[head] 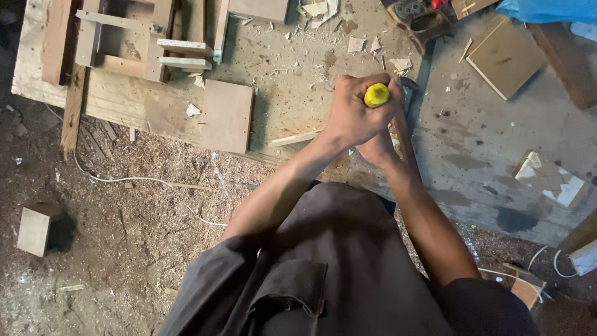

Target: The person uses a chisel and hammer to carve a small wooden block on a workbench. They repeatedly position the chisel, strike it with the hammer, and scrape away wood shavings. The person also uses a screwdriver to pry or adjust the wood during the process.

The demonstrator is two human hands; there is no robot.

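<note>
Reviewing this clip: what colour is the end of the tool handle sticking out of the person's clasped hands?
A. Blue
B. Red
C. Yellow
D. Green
C. A rounded yellow handle end shows at the top of the left hand, with the right hand wrapped just below it.

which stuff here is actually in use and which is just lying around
In use:
- left hand, wrapped round the yellow-ended tool handle
- right hand, gripping lower, mostly hidden

Lying about:
- square board
- wooden frame pieces
- wood block on sawdust
- white cord
</note>
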